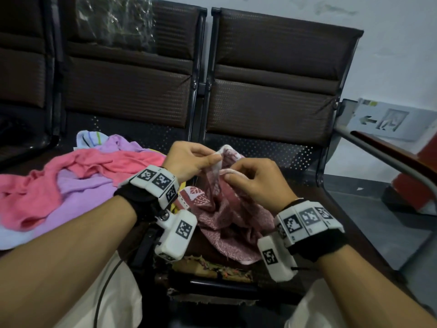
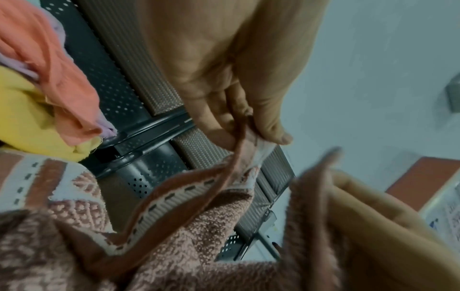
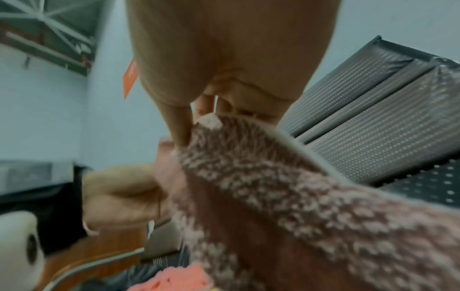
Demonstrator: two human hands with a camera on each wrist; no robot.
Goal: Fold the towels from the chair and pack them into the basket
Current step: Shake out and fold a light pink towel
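Note:
A dark red patterned towel (image 1: 224, 214) with a white border hangs crumpled between my two hands above the right chair seat. My left hand (image 1: 208, 159) pinches its white hem between thumb and fingers; the left wrist view shows the same pinch on the towel (image 2: 189, 226) by my left hand (image 2: 251, 133). A short way to the right my right hand (image 1: 234, 175) pinches the same hem. In the right wrist view my right hand (image 3: 196, 126) holds the towel (image 3: 286, 196) edge. A heap of towels, pink (image 1: 78, 171), lilac (image 1: 78, 202) and striped (image 1: 91, 138), lies on the left seat. No basket is in view.
A row of dark brown padded chairs (image 1: 272, 95) with perforated metal seats stands against a pale wall. A grey metal armrest (image 1: 387, 157) slants at the right, with a red object behind it. A yellow cloth (image 2: 30, 118) lies under the pink towel.

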